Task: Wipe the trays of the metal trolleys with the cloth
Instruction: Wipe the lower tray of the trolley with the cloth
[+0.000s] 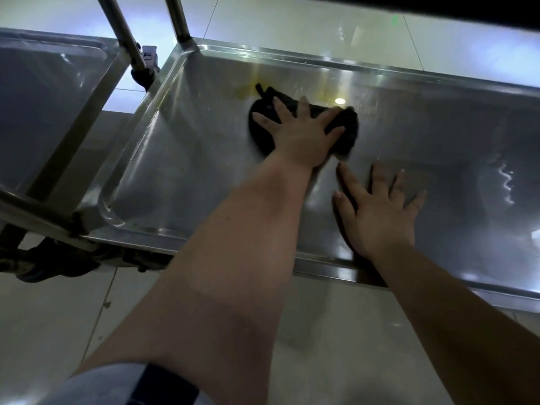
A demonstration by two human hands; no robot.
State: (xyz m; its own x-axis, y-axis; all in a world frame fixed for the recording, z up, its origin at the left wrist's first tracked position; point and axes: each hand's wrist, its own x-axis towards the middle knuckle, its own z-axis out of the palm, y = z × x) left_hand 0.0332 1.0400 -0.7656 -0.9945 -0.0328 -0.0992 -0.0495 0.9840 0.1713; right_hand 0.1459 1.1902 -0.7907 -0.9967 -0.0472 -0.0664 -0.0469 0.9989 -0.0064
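Note:
A steel trolley tray [181, 159] fills the middle of the view, shiny and shallow with a raised rim. A black cloth [346, 133] lies on the tray floor near its far side. My left hand [301, 133] presses flat on the cloth with fingers spread. My right hand [377, 211] rests flat on the bare tray floor nearer to me, fingers straight and spread, holding nothing. A yellowish smear [248, 90] sits just beyond the cloth.
A second steel tray [43, 92] of another trolley stands at the left, with upright posts [122, 30] between the two. A castor wheel [55, 264] shows under the near left corner. Pale floor tiles [321, 331] surround the trolleys.

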